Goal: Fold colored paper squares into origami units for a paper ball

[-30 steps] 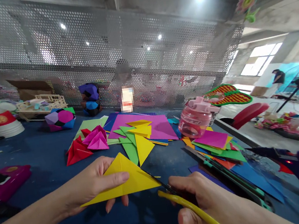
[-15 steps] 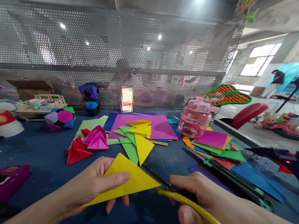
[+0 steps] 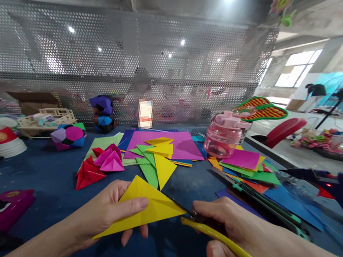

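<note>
Trimming the right-hand slope of a folded yellow paper [image 3: 158, 207] seems the step in hand in my head view, the only one I have. The left hand [image 3: 113, 203] pinches that paper above the table [image 3: 44, 170], thumb on top; the right hand [image 3: 234, 221] grips one pair of scissors [image 3: 201, 226], blades along the edge. Next, I judge, calls for a steady paper and a straight snip. Counting: one red folded shape [image 3: 88, 175], one pink folded shape [image 3: 111, 159], three paper balls [image 3: 69, 137], one bottle [image 3: 219, 141], one glue gun [image 3: 334, 180]. The coloured sheets [image 3: 184, 143] overlap too much for me to count.
</note>
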`<state>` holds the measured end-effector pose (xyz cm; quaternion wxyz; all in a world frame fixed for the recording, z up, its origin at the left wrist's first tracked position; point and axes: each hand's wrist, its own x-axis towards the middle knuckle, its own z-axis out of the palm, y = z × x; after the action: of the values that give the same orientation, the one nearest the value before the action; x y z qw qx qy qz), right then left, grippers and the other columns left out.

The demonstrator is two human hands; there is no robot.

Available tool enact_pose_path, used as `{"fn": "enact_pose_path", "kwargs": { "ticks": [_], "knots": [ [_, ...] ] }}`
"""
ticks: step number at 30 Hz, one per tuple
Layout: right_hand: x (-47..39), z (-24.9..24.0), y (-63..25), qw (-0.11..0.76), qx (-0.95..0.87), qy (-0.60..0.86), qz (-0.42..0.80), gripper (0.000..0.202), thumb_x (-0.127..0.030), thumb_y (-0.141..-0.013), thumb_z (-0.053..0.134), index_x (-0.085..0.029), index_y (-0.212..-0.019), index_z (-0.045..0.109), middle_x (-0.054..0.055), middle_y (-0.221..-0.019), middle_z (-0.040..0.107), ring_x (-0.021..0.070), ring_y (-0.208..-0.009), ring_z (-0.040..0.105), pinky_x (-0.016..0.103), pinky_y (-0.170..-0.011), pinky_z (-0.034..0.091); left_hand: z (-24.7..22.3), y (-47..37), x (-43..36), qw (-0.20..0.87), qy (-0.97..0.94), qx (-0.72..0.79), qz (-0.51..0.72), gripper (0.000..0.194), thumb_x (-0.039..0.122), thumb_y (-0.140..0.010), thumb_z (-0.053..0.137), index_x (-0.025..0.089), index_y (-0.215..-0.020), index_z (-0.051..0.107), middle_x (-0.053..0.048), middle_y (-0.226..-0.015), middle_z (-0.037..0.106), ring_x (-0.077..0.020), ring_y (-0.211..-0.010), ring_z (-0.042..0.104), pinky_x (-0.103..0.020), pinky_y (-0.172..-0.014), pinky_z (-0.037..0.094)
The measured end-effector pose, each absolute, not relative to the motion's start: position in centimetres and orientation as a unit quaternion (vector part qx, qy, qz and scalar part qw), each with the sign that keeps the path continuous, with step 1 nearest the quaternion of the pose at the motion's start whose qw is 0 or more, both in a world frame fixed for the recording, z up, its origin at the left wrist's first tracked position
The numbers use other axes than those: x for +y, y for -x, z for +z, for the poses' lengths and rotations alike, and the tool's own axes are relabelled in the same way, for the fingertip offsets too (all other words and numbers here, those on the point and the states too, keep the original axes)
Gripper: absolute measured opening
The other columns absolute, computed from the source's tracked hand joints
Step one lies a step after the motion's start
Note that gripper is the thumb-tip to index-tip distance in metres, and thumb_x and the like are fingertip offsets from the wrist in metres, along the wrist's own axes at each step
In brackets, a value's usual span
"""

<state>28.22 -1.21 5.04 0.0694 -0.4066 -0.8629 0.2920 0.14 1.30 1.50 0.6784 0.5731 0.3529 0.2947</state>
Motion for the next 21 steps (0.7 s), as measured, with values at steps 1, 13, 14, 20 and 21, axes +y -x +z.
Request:
{"fn": "enact_pose_path", "kwargs": {
  "ticks": [1,13,14,20,21],
  "knots": [
    [-1.22,5.07,-28.21,0.069,-0.864,0.406,0.291,0.072,-0.084,-0.082,0.031,-0.017,-0.089,0.057,0.001,-0.075,0.054,0.0126,-0.064,0.039,0.023,-0.049,0.025,1.50,-0.14,1.27,0.679,-0.573,0.353,0.295,0.031,0.043,-0.086,0.068,0.012,-0.087,0.071,-0.007,-0.065,0.074,-0.0062,-0.040,0.055,-0.010,-0.037,0.043],
    [-1.01,5.14,-28.06,0.041,-0.855,0.410,0.314,0.071,-0.087,-0.079,0.031,-0.019,-0.083,0.051,-0.001,-0.073,0.051,0.0127,-0.066,0.036,0.024,-0.051,0.023,1.46,-0.13,1.20,0.688,-0.567,0.342,0.296,0.029,0.042,-0.086,0.069,0.013,-0.089,0.072,-0.006,-0.065,0.074,-0.0064,-0.040,0.054,-0.010,-0.037,0.044],
    [-0.98,5.12,-28.07,0.042,-0.856,0.408,0.315,0.070,-0.086,-0.080,0.032,-0.019,-0.083,0.051,-0.001,-0.073,0.051,0.0124,-0.066,0.036,0.024,-0.052,0.023,1.51,-0.14,1.17,0.686,-0.568,0.344,0.297,0.029,0.041,-0.086,0.069,0.013,-0.089,0.072,-0.006,-0.065,0.074,-0.0064,-0.040,0.054,-0.010,-0.037,0.044],
    [-0.84,5.18,-28.09,0.048,-0.859,0.404,0.310,0.067,-0.085,-0.080,0.035,-0.019,-0.081,0.050,-0.003,-0.072,0.051,0.0117,-0.064,0.035,0.024,-0.053,0.024,1.69,-0.12,1.14,0.670,-0.585,0.350,0.293,0.030,0.042,-0.086,0.068,0.012,-0.089,0.072,-0.006,-0.066,0.073,-0.0063,-0.041,0.054,-0.011,-0.038,0.045],
    [-0.85,5.21,-28.07,0.048,-0.860,0.404,0.309,0.066,-0.084,-0.081,0.035,-0.019,-0.082,0.050,-0.003,-0.072,0.050,0.0115,-0.064,0.034,0.024,-0.053,0.024,1.68,-0.13,1.17,0.670,-0.584,0.350,0.295,0.030,0.042,-0.086,0.068,0.013,-0.088,0.072,-0.006,-0.066,0.073,-0.0065,-0.041,0.054,-0.011,-0.038,0.045]
  ]
}}
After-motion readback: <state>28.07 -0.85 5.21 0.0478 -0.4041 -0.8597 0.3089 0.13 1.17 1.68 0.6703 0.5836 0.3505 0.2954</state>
